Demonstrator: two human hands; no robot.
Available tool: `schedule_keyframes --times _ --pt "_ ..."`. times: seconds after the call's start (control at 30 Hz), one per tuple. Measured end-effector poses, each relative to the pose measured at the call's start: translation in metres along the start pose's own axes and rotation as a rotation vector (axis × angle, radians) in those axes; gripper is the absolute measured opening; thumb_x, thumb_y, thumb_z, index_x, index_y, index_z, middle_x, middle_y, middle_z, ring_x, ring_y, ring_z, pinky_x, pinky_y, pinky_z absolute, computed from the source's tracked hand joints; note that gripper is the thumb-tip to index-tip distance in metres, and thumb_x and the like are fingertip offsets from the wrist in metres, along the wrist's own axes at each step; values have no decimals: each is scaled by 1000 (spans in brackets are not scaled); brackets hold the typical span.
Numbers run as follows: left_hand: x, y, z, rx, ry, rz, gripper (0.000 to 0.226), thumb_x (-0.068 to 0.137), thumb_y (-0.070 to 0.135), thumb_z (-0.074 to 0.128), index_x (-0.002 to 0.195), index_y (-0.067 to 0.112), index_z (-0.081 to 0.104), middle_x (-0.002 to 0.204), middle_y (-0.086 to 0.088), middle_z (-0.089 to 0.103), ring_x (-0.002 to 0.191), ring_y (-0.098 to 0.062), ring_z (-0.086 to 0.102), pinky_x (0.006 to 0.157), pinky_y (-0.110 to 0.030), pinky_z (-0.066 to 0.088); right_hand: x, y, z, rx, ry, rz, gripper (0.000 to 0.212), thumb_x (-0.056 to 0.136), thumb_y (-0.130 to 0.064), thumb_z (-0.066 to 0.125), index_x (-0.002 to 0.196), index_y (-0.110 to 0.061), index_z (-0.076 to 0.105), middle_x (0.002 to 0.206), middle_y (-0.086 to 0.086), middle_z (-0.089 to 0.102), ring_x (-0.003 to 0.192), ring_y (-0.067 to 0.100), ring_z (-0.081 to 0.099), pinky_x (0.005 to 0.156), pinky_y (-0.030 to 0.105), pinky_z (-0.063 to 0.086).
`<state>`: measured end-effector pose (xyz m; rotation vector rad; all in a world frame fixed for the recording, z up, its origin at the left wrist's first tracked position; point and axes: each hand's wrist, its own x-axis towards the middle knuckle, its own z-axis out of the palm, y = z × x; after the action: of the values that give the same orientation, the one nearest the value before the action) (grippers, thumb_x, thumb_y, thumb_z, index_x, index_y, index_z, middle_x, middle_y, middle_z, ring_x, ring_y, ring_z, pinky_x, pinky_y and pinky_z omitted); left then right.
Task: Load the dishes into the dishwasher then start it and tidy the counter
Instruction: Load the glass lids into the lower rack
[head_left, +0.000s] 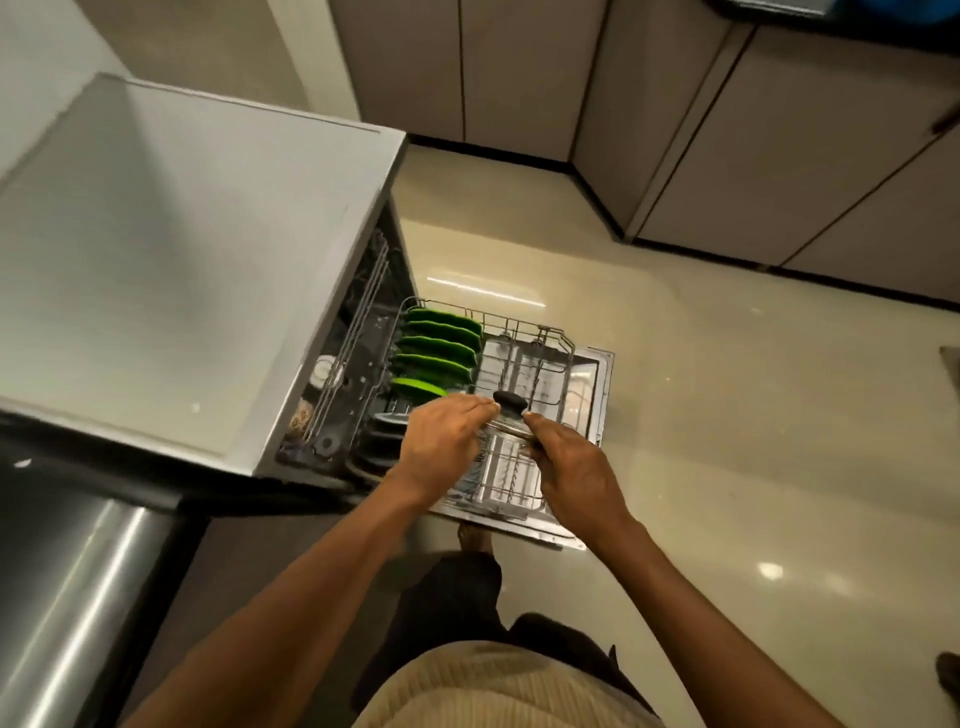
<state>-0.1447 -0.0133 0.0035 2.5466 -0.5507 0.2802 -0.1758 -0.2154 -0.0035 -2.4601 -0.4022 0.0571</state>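
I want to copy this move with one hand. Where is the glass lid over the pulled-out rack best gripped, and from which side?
Probably by the black knob, from above. It stands up from the middle of the glass lid, which lies roughly flat, so a pinch there should carry it level. The rim is thin; here the left hand and right hand grip it from opposite sides above the rack.

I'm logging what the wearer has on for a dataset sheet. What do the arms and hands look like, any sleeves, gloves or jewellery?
Both forearms are bare right up to the bottom edge of the picture, so no sleeves show. The left hand and right hand wear no gloves, and no watch, bracelet or ring can be seen. Below them is a beige ribbed top and dark trousers.
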Motion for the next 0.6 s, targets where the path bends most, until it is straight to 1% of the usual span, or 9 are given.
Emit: schedule_keyframes --times 0.07,0.13,0.2,0.27,0.37,0.47,0.53,0.6 --pt "19 -11 9 1 -30 -9 34 70 -8 68 97 8 78 95 -5 77 86 -22 74 73 -37 62 18 9 2 -14 9 41 44 95 -8 67 137 -7 59 127 11 68 108 28 69 89 38 59" --pt "40 -21 20 0 -62 -17 33 70 -8 72 97 10 78 93 -4 77 83 -22 74 69 -36 62 37 20 5 -15 14 78 43 93 -6 69 135 -8 60 121 11 71 102 29 70 82 42 60" --pt "59 -29 29 6 -116 -22 33 70 -9 75 97 12 78 89 -3 78 76 -22 74 63 -34 61 53 32 6 -27 1 108 42 92 -4 68 133 -11 60 112 10 72 93 30 70 76 41 60" --pt "80 -37 41 30 -184 -32 32 74 -6 75 99 13 78 85 -2 77 69 -22 72 60 -31 57 70 46 8 -38 -27 155 41 93 -5 66 132 -15 60 106 8 72 87 29 68 72 40 58" --pt "109 -50 63 71 -303 -105 27 82 3 71 103 19 77 83 0 75 70 -22 69 63 -33 54 96 69 12 -39 -46 221 37 95 -7 63 130 -17 61 103 7 72 86 28 67 72 39 57" --pt "137 -65 89 71 -415 -175 22 85 5 63 95 20 75 78 -2 72 73 -26 66 69 -38 55 122 96 21 -30 -81 276 26 97 -7 60 121 -16 65 98 6 72 82 26 67 71 37 55" --pt "150 -73 103 33 -476 -212 18 86 6 63 91 20 74 74 0 68 72 -22 63 71 -37 55 136 113 26 -45 -111 305 18 99 -11 58 114 -16 66 94 4 71 79 25 65 70 35 54" --pt "163 -84 119 -21 -546 -229 12 87 10 68 88 20 73 70 5 65 68 -15 62 70 -33 54 150 133 32 -48 -123 330 14 101 -13 56 110 -17 66 91 3 70 77 25 64 67 33 50"
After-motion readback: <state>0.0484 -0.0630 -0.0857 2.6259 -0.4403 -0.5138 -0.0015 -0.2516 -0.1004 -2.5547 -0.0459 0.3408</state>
